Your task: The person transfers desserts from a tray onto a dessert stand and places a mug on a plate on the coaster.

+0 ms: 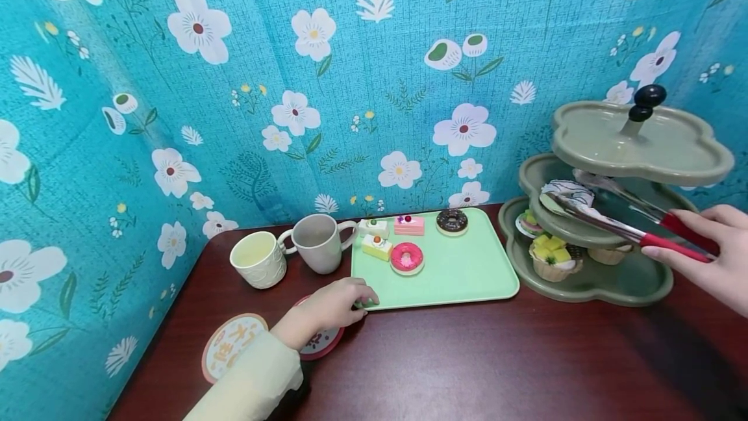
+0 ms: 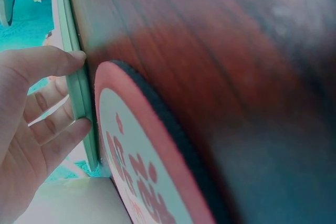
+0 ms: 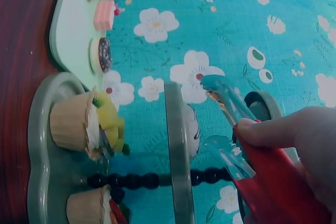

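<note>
- red-handled tongs, at the right of the head frame, reach into the middle level of a three-tier stand; their tips are apart.
- a white striped donut sits on that middle tier, by the tong tips; whether they touch it, i cannot tell.
- right hand, right edge: its grip is wrapped round the tong handles, thumb along one of them.
- bottom tier, lower right: a cupcake topped with yellow cubes, with more cupcakes beside it, partly hidden.
- light green tray, centre of the frame, carrying a chocolate donut, a pink donut and three small cake slices.
- left hand, lower centre: its grip pinches the tray's rim near the lower left corner.
- left of the tray, a grey mug and a cream mug.
- lower left, two round coasters, one partly under the left forearm.
- all stand on a dark reddish table, before a blue floral cloth.
</note>
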A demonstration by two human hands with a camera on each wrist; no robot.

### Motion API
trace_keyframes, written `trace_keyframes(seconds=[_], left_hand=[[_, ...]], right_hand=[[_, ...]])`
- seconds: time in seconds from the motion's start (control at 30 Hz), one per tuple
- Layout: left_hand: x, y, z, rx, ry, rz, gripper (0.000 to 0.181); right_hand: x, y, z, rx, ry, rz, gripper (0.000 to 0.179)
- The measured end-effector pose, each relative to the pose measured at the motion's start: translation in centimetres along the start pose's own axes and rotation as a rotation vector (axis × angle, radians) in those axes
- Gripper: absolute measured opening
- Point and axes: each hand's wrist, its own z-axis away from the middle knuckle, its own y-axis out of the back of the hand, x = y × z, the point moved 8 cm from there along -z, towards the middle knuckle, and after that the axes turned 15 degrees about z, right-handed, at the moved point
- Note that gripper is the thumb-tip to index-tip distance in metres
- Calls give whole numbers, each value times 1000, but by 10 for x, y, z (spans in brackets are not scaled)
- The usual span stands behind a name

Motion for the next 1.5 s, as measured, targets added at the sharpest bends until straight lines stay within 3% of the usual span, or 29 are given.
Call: trace_keyframes(seconds=[0.17, 0.33, 0.53, 0.7, 0.97, 1.5], left_hand=[[-2, 0, 0, 3, 7, 3, 24], [-4, 1, 1, 6, 6, 4, 24], [-7, 0, 2, 6, 12, 5, 24], [-8, -1, 2, 4, 15, 7, 24], [-4, 0, 2, 6, 3, 9, 24], [-5, 1, -1, -2, 11, 5, 24]], right_hand=[[-16, 3, 0, -11, 38, 69, 114], [-35, 3, -2, -28, 94, 79, 102], [-53, -7, -3, -133, 95, 101, 88], [-73, -17, -2, -183, 153, 113, 89], [-100, -37, 2, -232, 228, 77, 91], [-144, -87, 11, -230, 351, -68, 72]])
